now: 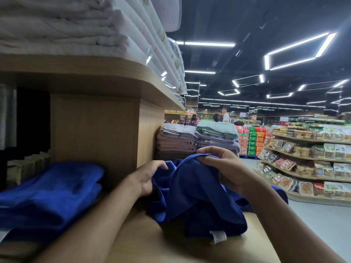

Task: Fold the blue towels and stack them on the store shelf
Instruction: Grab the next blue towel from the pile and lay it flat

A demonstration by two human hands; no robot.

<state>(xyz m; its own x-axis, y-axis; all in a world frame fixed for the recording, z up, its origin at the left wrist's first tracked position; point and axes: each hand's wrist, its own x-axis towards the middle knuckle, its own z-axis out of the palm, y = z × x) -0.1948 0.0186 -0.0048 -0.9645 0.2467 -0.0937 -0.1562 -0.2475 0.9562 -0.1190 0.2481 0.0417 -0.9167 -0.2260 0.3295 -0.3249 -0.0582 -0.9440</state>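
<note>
A loose dark blue towel [197, 198] lies bunched on the wooden shelf top [144, 243], with a white label at its near edge. My right hand [222, 168] pinches the towel's hem and lifts it into a peak. My left hand [148, 177] grips a fold of the same towel at its left side. A stack of folded blue towels [49, 196] sits to the left in the shelf's lower bay.
A wooden upright panel [95, 133] and an upper shelf with white folded linens [66, 25] stand close on the left. Stacks of pink, grey and green towels [197, 139] sit further along. Food shelves [307, 158] line the aisle at right; two people stand far off.
</note>
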